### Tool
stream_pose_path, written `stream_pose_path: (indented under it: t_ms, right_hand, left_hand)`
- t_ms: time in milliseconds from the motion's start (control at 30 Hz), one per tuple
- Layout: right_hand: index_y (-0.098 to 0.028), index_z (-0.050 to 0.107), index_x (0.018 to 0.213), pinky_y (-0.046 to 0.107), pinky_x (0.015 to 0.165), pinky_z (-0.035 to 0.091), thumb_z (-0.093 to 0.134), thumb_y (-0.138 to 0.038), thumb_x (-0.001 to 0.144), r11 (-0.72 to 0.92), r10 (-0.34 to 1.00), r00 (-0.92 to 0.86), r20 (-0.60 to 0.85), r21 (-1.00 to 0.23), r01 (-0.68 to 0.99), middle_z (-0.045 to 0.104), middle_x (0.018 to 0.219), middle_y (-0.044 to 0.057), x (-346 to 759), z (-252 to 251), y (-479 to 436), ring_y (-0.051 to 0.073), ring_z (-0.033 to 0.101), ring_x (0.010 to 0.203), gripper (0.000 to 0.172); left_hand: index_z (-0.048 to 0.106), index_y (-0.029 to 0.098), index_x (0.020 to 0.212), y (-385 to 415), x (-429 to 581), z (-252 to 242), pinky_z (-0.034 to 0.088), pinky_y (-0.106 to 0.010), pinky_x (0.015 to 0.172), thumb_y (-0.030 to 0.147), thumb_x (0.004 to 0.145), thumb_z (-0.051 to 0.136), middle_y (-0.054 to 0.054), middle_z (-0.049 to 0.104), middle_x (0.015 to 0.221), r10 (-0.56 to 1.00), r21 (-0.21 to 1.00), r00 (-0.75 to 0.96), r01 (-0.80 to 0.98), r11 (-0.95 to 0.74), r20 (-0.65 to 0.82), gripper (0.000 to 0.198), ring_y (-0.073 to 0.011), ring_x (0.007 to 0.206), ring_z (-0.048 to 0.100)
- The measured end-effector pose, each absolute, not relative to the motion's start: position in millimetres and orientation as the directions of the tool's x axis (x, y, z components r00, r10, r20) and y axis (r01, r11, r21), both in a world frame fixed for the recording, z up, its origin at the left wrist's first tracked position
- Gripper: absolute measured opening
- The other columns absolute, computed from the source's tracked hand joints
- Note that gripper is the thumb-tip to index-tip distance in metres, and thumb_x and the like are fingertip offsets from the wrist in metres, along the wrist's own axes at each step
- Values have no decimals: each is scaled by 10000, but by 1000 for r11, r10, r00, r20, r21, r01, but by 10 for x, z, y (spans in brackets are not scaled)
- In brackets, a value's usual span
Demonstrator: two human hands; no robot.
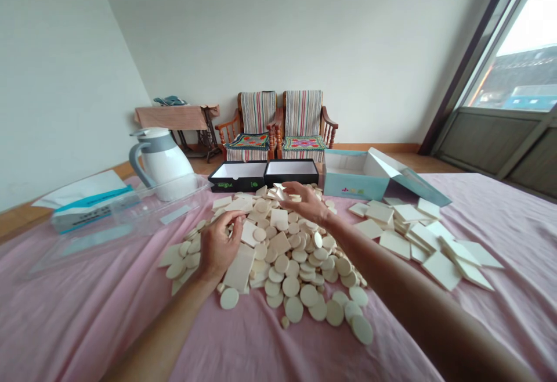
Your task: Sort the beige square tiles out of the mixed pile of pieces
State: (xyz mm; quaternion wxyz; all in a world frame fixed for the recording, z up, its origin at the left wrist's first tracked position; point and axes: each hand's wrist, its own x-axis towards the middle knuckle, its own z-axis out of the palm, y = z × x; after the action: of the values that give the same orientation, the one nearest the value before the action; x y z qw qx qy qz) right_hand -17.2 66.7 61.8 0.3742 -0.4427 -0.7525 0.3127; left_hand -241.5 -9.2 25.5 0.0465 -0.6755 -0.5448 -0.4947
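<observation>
A heap of pale wooden discs [291, 286] and square tiles [279, 218] spreads over the middle of the cloth. At its left side, my left hand [220, 245] is closed, with thumb and fingertips close together; anything between them is hidden. Beside that thumb lies a square tile, and a longer rectangular piece [239, 267] rests below it. Over the far part of the heap, my right hand [304, 202] has its fingers closed on thin pale wooden pieces [278, 190], whose exact shape is hard to make out.
Two black open boxes [237, 183] stand behind the heap, next to a light-blue box [352, 182] with its lid leaning. Square tiles [409, 237] pile up at right. Clear plastic trays [152, 199], a blue-and-white packet [89, 205] and a white jug [163, 158] stand left on pink cloth.
</observation>
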Motion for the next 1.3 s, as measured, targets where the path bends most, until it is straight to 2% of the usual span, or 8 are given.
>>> stream_pose_path:
  t_ms: [167,400,600,733,900,1033,1167,1300]
  right_hand:
    - [-164,565,1197,344,904,462,646,-367,726,298,939,-205,275,-951,88,647,1169,106,410,738,501,210,596,1070,519]
    - [-172,632,1059,345,798,501,566,-446,763,204,976,34,217,-952,228,660,1108,108,1283,607,415,226,627,965,409]
    - [-147,620,1152,453,889,415,586,-364,727,-79,857,278,434,-422,903,628,1144,157,1746,452,375,320,556,1060,478]
    - [-184,591,1219,459,920,367,525,-356,800,-49,851,159,501,-226,973,573,1271,129,1655,372,371,321,497,1142,458]
    - [-196,677,1039,338,853,366,479,-199,823,202,967,-171,188,-159,966,683,1032,93,1215,255,403,231,581,1006,294]
    - [-168,679,916,353,837,352,487,-210,834,199,972,-189,142,-58,978,677,979,122,1046,155,410,255,579,990,213]
    - [-144,666,879,330,788,386,490,-169,794,175,969,-158,192,-78,981,663,947,142,1069,175,414,247,591,933,197]
    - [-166,655,1026,274,692,444,501,-225,806,313,922,-183,341,-376,872,672,913,86,984,333,357,175,618,766,275]
  left_hand:
    - [661,203,906,-93,-2400,253,516,-251,751,258,858,525,-12,737,853,687,467,-79,789,-400,722,154,-174,818,694]
    - [678,222,927,-67,-2409,220,506,-256,744,282,858,530,-3,739,871,688,433,-72,823,-368,722,174,-176,824,690]
    - [677,218,908,-53,-2424,210,505,-250,739,286,850,546,-1,737,858,682,421,-63,827,-373,729,158,-173,817,690]
    - [672,218,918,-54,-2430,209,506,-245,749,281,860,530,0,735,855,686,431,-69,822,-372,724,166,-168,828,689]
    - [669,208,915,-59,-2432,215,515,-251,742,283,861,524,-10,735,859,688,441,-74,815,-375,722,172,-172,821,693]
    - [668,204,915,-65,-2429,222,523,-247,730,275,857,526,-13,737,857,689,447,-69,807,-387,721,169,-172,811,697]
    - [671,206,910,-82,-2410,239,518,-246,750,262,855,522,-11,738,861,688,436,-63,814,-384,723,168,-172,824,694]
    - [665,203,929,-102,-2380,239,514,-249,764,242,855,512,-14,735,872,695,434,-45,809,-396,717,175,-171,833,687]
